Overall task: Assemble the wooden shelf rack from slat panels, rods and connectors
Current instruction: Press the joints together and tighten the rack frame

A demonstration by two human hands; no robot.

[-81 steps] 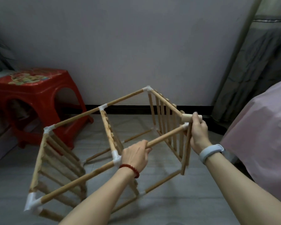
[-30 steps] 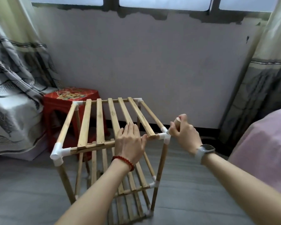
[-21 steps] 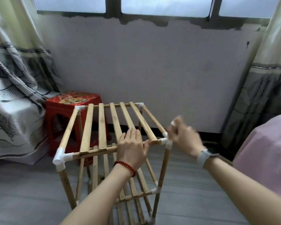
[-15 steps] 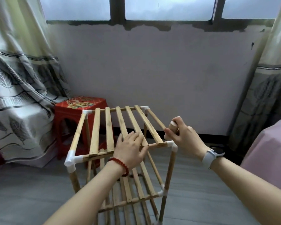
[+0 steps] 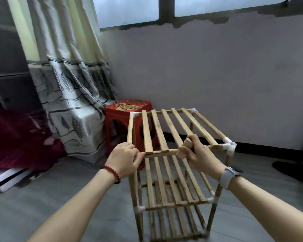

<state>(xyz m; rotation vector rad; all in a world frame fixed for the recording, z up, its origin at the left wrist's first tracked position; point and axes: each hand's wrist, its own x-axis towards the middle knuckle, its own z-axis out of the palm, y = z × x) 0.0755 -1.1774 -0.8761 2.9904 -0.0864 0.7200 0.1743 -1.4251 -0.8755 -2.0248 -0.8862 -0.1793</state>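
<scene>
The three-tier wooden slat shelf rack with white plastic corner connectors [image 5: 173, 154] stands upright on the grey floor at centre frame. The left hand [image 5: 124, 158] grips its near-left top corner. The right hand [image 5: 198, 154] holds a short wooden dowel piece [image 5: 184, 150] in a closed grip against the front top rail.
</scene>
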